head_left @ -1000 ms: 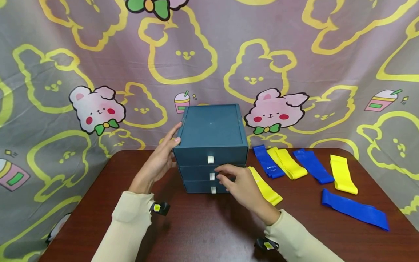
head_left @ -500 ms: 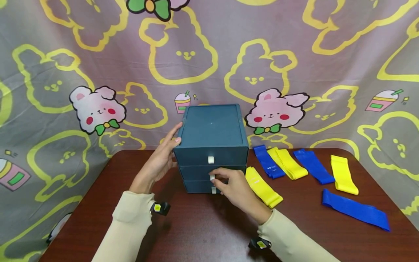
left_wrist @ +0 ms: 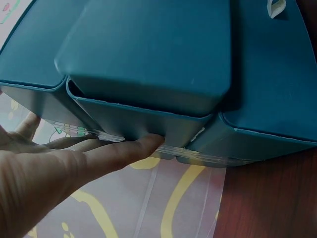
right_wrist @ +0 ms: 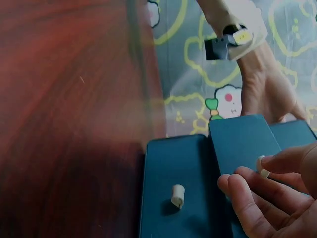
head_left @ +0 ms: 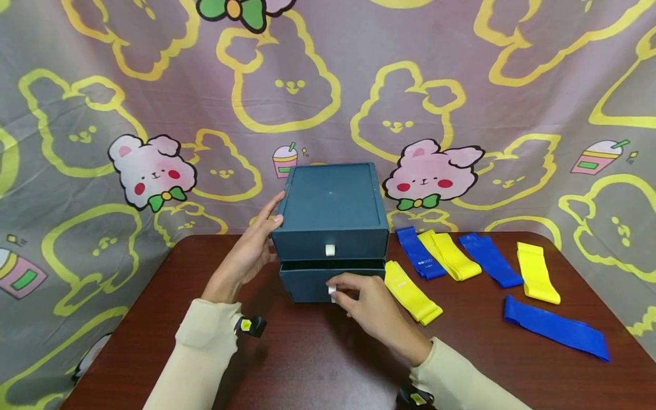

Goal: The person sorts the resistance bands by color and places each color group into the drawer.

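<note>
A dark blue chest of drawers [head_left: 330, 196] with three stacked drawers and white pull tabs stands on the table. My left hand [head_left: 245, 253] rests against its left side with fingers extended, as the left wrist view also shows. Between thumb and index finger, my right hand [head_left: 376, 302] pinches the white pull tab [right_wrist: 263, 167] of the middle drawer [head_left: 304, 283]. That drawer sticks partly out, with a dark gap above its front edge. The top drawer [head_left: 302, 245] is closed, and so is the bottom drawer [right_wrist: 171, 158]. The middle drawer's inside is too dark to make out.
Right of the chest lie flat bands: a yellow band [head_left: 412, 293] close by, a blue band [head_left: 420, 253], another yellow band [head_left: 453, 256], and several more, including a blue band [head_left: 556, 327] nearer the front. A patterned curtain [head_left: 328, 85] hangs behind the brown table [head_left: 307, 359].
My right hand has closed its fingertips on the middle pull tab and drawn that drawer out toward me. My left hand has stayed against the chest's side.
</note>
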The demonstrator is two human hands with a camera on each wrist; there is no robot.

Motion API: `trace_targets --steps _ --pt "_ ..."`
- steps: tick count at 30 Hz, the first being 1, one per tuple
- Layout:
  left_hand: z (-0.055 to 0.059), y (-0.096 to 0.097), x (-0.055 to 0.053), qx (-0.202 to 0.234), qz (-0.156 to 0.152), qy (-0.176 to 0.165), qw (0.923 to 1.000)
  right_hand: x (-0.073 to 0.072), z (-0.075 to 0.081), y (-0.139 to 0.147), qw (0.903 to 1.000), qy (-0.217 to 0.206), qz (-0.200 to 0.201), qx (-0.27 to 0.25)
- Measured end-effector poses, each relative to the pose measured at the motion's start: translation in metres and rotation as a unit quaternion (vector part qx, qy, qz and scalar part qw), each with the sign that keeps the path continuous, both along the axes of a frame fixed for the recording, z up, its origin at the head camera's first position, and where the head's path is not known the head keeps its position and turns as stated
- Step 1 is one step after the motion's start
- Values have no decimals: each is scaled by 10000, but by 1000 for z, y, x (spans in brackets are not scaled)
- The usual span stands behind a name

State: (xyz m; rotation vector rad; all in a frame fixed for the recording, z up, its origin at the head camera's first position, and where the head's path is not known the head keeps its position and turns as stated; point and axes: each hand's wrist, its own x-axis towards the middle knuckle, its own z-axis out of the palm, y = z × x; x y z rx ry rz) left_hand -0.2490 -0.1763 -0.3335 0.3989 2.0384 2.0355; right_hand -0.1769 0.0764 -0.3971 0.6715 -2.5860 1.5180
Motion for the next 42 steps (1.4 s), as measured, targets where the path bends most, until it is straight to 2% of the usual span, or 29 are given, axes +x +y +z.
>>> trace_targets --steps 9,13,20,28,39,42 --pt "0 0 0 -26 24 -27 10000 33 1 4 9991 -161 403 -27" --pt "1 0 0 -63 29 -12 10000 47 3 6 9988 -158 460 60" --pt "0 0 0 -120 19 90 9999 67 2 9 9965 -275 788 43" --pt "-2 -1 0 -130 -26 190 9997 73 -3 12 9939 -446 1007 24" --pt "-3 -1 0 -145 -40 204 9997 75 0 16 9951 -389 909 -59" --pt "-3 -2 -1 -145 -57 205 9997 77 3 19 9962 -241 817 -173"
